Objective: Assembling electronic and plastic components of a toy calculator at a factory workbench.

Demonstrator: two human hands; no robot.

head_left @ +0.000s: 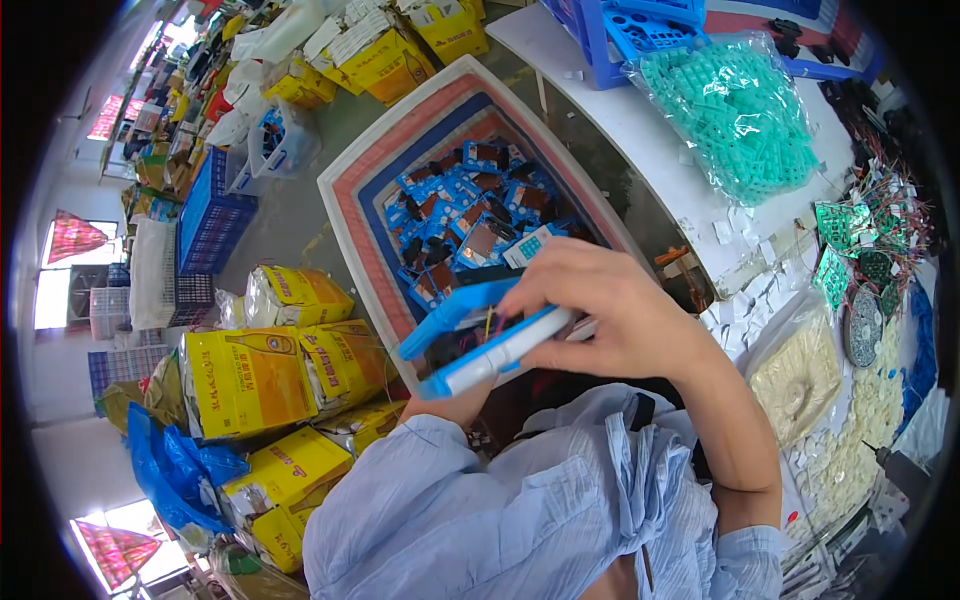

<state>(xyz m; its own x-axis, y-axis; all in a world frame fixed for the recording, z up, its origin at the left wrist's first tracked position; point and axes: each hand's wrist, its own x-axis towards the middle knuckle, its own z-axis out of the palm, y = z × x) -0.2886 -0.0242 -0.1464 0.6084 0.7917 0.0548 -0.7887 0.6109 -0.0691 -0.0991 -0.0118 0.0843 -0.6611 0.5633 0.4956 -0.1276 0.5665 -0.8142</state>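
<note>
My right hand [610,310] is closed on a blue-and-white plastic casing [490,358], with fingers on top and the thumb below. A second blue shell [455,312] stands apart from it at an angle, and thin coloured wires show in the gap between. Only the wrist of my left hand [452,406] shows below the casing; its fingers are hidden behind it. Beyond my hands, many blue casings with brown panels [482,243] lie heaped in a bin lined with striped cloth [350,165].
On the white table [640,120] to the right lie a bag of green plastic parts [735,120], green circuit boards [845,228] with wires, and a bag of cream-coloured parts [795,380]. Yellow cartons [250,380] and a blue crate [213,215] stand at the left.
</note>
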